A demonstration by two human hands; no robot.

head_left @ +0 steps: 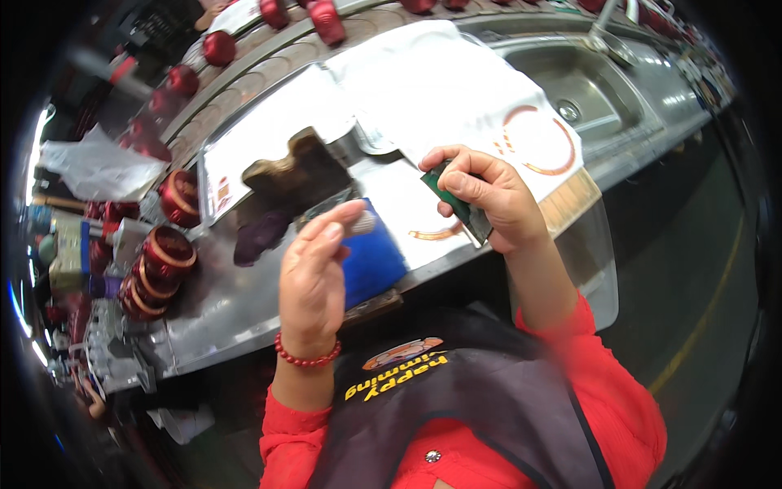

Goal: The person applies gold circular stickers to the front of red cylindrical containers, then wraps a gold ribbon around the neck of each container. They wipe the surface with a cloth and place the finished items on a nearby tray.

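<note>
My right hand is closed around a small flat green and dark piece with a pale lower edge, held above the bench; its exact kind is not clear. My left hand is raised to the left of it, fingers drawn together. A whitish ribbed bit shows at its fingertips, and I cannot tell whether it is held or covers a finger. Beneath lies a blue pad. A curved copper-coloured strip rests on the white surface between the hands, and larger curved strips lie on the white sheet.
A brown notched block and dark purple cloth sit left of the pad. Red jars with gold bands crowd the left end. A steel sink is at the far right, with a slatted wooden board nearer.
</note>
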